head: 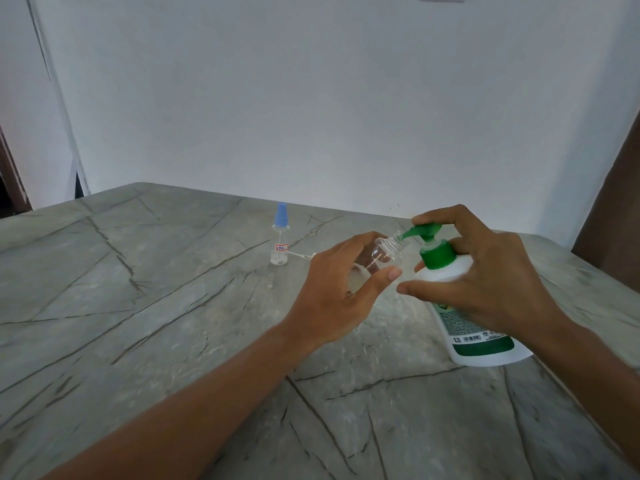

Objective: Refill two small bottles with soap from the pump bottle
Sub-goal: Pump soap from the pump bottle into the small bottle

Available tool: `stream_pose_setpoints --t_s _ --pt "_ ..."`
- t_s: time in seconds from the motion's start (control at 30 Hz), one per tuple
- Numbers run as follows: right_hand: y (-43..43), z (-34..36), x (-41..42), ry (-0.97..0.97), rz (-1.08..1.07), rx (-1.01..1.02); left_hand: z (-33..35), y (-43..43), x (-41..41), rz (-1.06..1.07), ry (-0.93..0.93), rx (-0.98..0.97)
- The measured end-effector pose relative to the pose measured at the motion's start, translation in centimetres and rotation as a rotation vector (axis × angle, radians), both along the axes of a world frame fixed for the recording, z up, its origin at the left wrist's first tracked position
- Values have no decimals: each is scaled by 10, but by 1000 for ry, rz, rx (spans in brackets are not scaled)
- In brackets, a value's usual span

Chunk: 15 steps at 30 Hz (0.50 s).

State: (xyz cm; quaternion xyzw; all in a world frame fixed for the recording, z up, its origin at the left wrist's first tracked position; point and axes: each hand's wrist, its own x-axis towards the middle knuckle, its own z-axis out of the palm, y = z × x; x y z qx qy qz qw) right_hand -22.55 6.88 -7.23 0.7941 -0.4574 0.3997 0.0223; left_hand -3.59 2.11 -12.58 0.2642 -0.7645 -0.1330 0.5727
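A white pump bottle (481, 341) with a green pump head (424, 232) stands on the marble table at the right. My right hand (485, 275) wraps its neck, with the index finger on top of the pump head. My left hand (341, 289) holds a small clear bottle (382, 252), uncapped and tilted, with its threaded mouth right at the pump's spout. A second small clear bottle (280, 242) with a blue spray cap and a small label stands upright farther back on the table.
A thin white tube piece (301, 255) lies on the grey veined marble table (156, 306) between the capped bottle and my left hand. A white wall runs behind the table. A dark brown panel (613, 220) stands at the right edge.
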Motion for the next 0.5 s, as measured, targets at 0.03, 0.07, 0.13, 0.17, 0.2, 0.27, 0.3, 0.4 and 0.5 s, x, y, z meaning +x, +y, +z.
stream_pose_setpoints --t_s 0.03,0.07,0.13,0.17,0.2,0.27,0.3,0.4,0.5 --pt "0 0 0 17 2 4 0 0 0 4 6 5" --pt "0 0 0 28 6 11 1 0 0 10 10 6" --pt "0 0 -1 38 11 26 1 -1 0 20 6 2" --pt "-1 0 -1 39 16 27 1 -1 0 20 5 1" --pt "-1 -1 -1 37 19 24 1 -1 0 19 6 -1" --pt "-1 -1 -1 26 17 11 1 -1 -1 18 9 -6" --pt "-1 -1 -1 20 13 6 1 0 -1 17 10 -10" --pt "0 0 1 -3 1 6 2 1 -1 14 7 -23" --pt "1 -1 0 -31 7 -2 1 2 -1 4 -8 -30"
